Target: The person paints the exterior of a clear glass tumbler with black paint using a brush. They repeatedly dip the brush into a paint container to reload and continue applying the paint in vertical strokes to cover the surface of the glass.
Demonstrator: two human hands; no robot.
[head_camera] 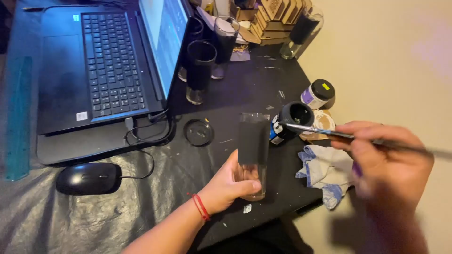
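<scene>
Glass tumbler (253, 155), tall and clear with a matt black band painted round its upper part, stands at lower centre of the frame, steadied upright on the black-covered table (141, 207). Left hand (226, 186) wraps the clear base, fingers closed round it, apparently so that they stay off the dark coating. Right hand (388, 162), blurred at right, pinches a thin paintbrush (329, 133) pen-fashion; its tip reaches the mouth of the open paint jar (289, 121), tilted toward the hand just right of the tumbler, seemingly to load paint.

Jar lid (198, 132) lies flat left of the tumbler. A stained blue-and-white rag (325, 171) sits near the brush hand. A second, capped jar (318, 93) stands above it. Further banded glasses (201, 70) cluster at upper centre beside the open laptop (101, 66). Black mouse (88, 178) rests at lower left; the table cover is creased and glossy.
</scene>
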